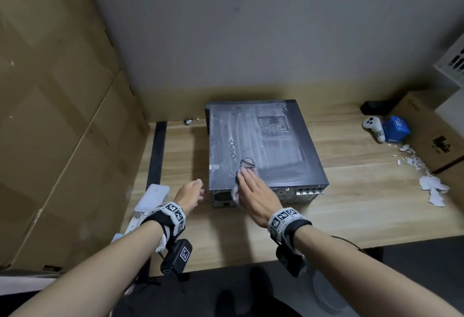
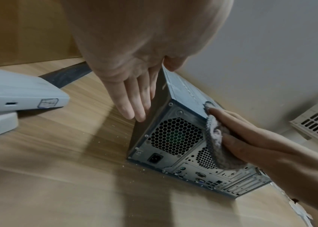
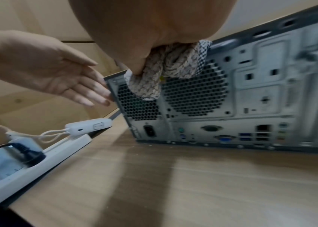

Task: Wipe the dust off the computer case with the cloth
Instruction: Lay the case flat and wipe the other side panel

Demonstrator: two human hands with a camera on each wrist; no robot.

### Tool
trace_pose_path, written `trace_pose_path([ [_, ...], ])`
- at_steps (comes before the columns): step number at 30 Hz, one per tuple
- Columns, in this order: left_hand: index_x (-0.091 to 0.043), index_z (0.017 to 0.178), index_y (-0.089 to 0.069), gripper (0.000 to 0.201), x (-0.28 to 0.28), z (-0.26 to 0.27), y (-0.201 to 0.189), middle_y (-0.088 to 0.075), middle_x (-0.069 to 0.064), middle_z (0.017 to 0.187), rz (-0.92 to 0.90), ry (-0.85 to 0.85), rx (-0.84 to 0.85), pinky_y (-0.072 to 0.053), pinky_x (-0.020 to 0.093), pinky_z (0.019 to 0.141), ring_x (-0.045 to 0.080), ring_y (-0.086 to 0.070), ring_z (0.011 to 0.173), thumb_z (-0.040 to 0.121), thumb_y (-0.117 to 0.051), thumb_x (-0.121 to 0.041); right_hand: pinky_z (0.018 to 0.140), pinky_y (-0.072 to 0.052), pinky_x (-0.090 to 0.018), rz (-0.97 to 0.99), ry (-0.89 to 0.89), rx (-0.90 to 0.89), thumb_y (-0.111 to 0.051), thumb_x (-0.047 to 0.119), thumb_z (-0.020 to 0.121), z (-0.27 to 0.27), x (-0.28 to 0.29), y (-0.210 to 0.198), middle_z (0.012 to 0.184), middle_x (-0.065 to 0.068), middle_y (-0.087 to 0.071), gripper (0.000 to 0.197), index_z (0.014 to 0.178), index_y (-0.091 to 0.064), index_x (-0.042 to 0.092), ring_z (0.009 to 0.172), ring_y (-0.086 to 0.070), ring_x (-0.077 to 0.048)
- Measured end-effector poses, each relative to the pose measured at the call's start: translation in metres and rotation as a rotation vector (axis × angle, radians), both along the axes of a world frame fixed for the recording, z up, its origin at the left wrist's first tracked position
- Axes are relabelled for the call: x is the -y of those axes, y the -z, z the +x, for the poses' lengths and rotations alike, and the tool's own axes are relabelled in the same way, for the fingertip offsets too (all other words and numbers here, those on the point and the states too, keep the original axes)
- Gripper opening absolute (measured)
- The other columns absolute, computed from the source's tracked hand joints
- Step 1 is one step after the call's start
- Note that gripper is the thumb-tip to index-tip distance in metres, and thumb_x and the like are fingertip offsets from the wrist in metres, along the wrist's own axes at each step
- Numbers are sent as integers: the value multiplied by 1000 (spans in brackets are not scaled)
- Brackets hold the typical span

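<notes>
A black computer case (image 1: 271,145) lies on its side on the wooden table (image 1: 351,191), its rear ports facing me. Its top panel is dusty, with wiped streaks. My right hand (image 1: 251,186) lies flat on a grey patterned cloth (image 1: 247,163) and presses it on the near left part of the panel. The cloth (image 2: 215,138) hangs over the rear edge, in front of the fan grille (image 3: 193,95). My left hand (image 2: 134,98) rests with straight fingers against the case's left side near the rear corner, thumb over the top edge.
A white power strip (image 3: 37,161) with plugs and a white adapter (image 1: 153,196) lie at the table's left edge. Cardboard sheets (image 1: 62,115) wall the left. On the right are a white controller (image 1: 374,128), a blue box (image 1: 396,128), torn paper bits (image 1: 431,188) and a cardboard box (image 1: 439,140).
</notes>
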State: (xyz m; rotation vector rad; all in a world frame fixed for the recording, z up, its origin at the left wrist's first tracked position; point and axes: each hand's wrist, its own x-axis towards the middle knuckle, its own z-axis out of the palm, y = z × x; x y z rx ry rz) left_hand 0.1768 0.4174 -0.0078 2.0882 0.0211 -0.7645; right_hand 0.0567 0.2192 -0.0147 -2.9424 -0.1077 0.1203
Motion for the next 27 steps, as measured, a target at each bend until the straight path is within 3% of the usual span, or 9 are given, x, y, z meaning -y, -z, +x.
trace_pose_path([
  [4, -10, 115, -58, 37, -18, 1, 2, -67, 8, 108, -25, -57, -55, -45, 28, 67, 23, -65, 92, 102, -31, -33, 121, -20, -42, -69, -82, -15, -31, 35, 96, 23, -32, 0, 153, -26, -35, 65, 145, -38, -7, 144, -32, -38],
  [11, -8, 118, -57, 40, -25, 7, 3, -65, 11, 106, -39, -149, -104, -45, 30, 67, 27, -63, 91, 103, -30, -33, 123, -19, -40, -105, -173, -12, -39, 30, 98, 50, -71, 4, 157, -23, -30, 63, 150, -30, -4, 148, -25, -34],
  [13, -9, 118, -57, 40, -20, 11, 3, -65, 10, 107, -40, -143, -107, -47, 33, 72, 26, -64, 93, 103, -30, -34, 123, -19, -38, -95, -184, -24, -48, 21, 94, 46, -58, 0, 162, -19, -17, 71, 154, -18, -1, 151, -16, -30],
  [17, -16, 113, -56, 33, -2, 11, -3, -64, 4, 105, -37, -87, -79, -48, 32, 73, 23, -63, 96, 102, -32, -36, 124, -15, -34, -82, -150, 15, -39, 4, 88, 21, 4, -8, 166, -8, 3, 80, 158, -1, 8, 152, -3, -19],
  [19, -21, 94, -55, 24, 9, 8, -6, -60, 1, 92, -38, -61, -74, -46, 31, 73, 23, -59, 92, 100, -35, -34, 124, -15, -31, -80, -77, -7, -49, 3, 87, 5, 45, -6, 166, -5, 6, 87, 158, 2, 12, 153, -4, -18],
  [21, -23, 75, -49, 23, 18, 4, -8, -50, 1, 75, 3, 2, -41, -42, 31, 71, 22, -52, 80, 95, -42, -29, 122, -10, -27, -113, -17, -43, -56, 15, 92, -13, 83, -1, 164, -4, 7, 87, 158, 0, 13, 152, -8, -19],
  [23, -21, 70, -48, 18, 21, 0, -9, -44, 3, 67, 107, 97, 58, -35, 30, 65, 21, -44, 68, 87, -49, -27, 120, -3, -25, -130, 44, -64, -32, 43, 102, -32, 111, -4, 163, -3, 7, 71, 158, -1, 12, 153, -7, -20],
  [25, -21, 67, -46, 19, 19, 0, -12, -41, 2, 64, 197, 197, 152, -29, 30, 60, 21, -38, 63, 81, -55, -30, 119, 3, -21, -82, 84, -82, -4, 56, 98, -42, 119, -8, 163, 0, 6, 75, 158, -3, 12, 152, 1, -15],
  [27, -20, 63, -44, 23, 16, 3, -15, -37, 3, 62, 178, 242, 167, -25, 30, 59, 21, -34, 60, 79, -56, -31, 117, 8, -20, -53, 123, -89, -8, 51, 98, -41, 113, -10, 162, -1, 6, 73, 157, -4, 8, 151, 6, -15],
])
